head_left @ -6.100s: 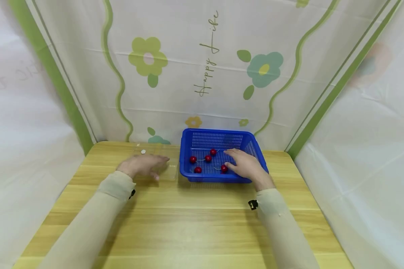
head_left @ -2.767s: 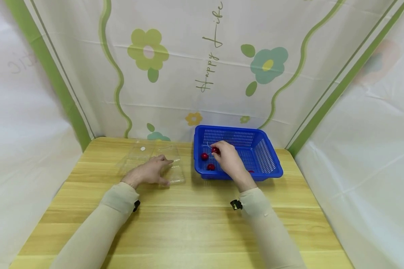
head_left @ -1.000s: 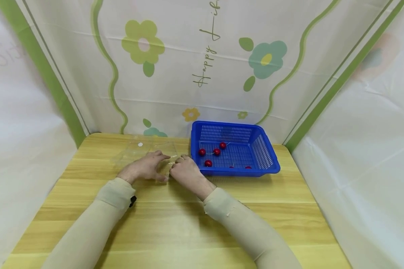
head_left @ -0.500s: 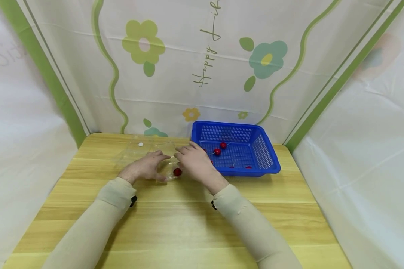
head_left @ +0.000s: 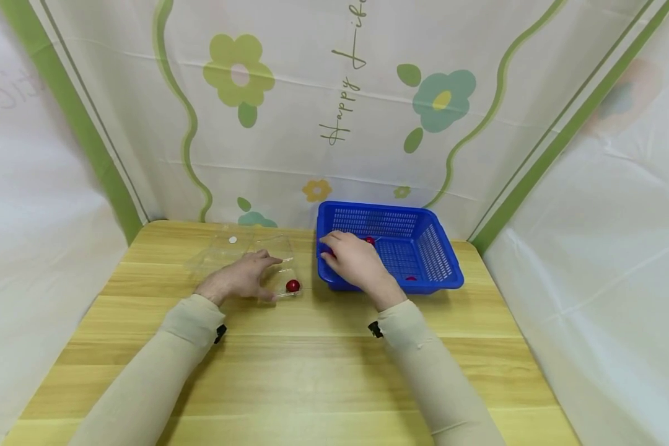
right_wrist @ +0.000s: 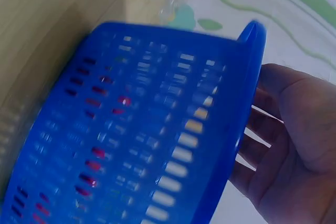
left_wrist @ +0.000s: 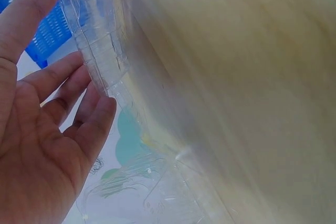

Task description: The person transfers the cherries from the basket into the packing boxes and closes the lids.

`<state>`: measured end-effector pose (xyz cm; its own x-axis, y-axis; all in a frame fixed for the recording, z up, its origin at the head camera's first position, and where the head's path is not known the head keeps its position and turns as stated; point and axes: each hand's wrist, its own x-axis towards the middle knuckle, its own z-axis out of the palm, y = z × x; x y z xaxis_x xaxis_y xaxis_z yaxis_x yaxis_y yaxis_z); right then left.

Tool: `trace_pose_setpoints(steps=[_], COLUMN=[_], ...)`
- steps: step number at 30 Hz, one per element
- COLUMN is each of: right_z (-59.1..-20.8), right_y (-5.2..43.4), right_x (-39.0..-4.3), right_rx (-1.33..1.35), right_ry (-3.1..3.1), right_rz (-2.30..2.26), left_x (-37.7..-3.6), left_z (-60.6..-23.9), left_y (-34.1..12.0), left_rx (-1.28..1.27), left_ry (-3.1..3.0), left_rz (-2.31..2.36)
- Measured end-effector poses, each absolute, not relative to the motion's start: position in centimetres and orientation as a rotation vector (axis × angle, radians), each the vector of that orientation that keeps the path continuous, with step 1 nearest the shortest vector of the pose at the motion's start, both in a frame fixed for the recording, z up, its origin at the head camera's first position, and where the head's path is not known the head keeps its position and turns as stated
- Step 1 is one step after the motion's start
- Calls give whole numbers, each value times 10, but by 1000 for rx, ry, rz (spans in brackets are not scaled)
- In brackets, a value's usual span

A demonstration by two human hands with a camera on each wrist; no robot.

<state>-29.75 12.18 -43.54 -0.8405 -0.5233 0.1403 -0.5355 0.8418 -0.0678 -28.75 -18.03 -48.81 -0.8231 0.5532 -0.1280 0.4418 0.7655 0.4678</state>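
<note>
Leaving one cherry (head_left: 292, 285) in the clear box (head_left: 286, 271), the right hand (head_left: 358, 260) has moved over the basket (head_left: 437, 257), where other cherries (head_left: 370, 240) remain, fingers loosely extended, apparently empty, while the left hand (head_left: 240, 277), fingers parted, just touches the box.

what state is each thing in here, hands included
clear plastic box: open, one cherry inside
box lid: laid back
cherry: lying in the box
blue basket: upright, holding cherries, some hidden
left hand: touching the box
right hand: reaching into the basket, grip hidden
backdrop: hanging, creased
</note>
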Motion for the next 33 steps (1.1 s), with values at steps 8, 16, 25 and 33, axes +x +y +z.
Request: trace_pose_setpoints(steps=[8, 16, 25, 33], right_z=[-436, -436, -444, -449], right_y=[142, 160, 170, 173], right_x=[-307, -318, -327, -333], right_rx=[786, 825, 829, 898], right_ry=[-3012, -3110, -3238, -3310], right_rz=[217, 276, 351, 381], left_x=[-288, -288, -289, -288], left_z=[-486, -489, -490, -488], left_y=[-182, -181, -181, -180], left_rx=[776, 763, 776, 779], left_ry=[2708, 2698, 2715, 2708], left_rz=[613, 625, 623, 624])
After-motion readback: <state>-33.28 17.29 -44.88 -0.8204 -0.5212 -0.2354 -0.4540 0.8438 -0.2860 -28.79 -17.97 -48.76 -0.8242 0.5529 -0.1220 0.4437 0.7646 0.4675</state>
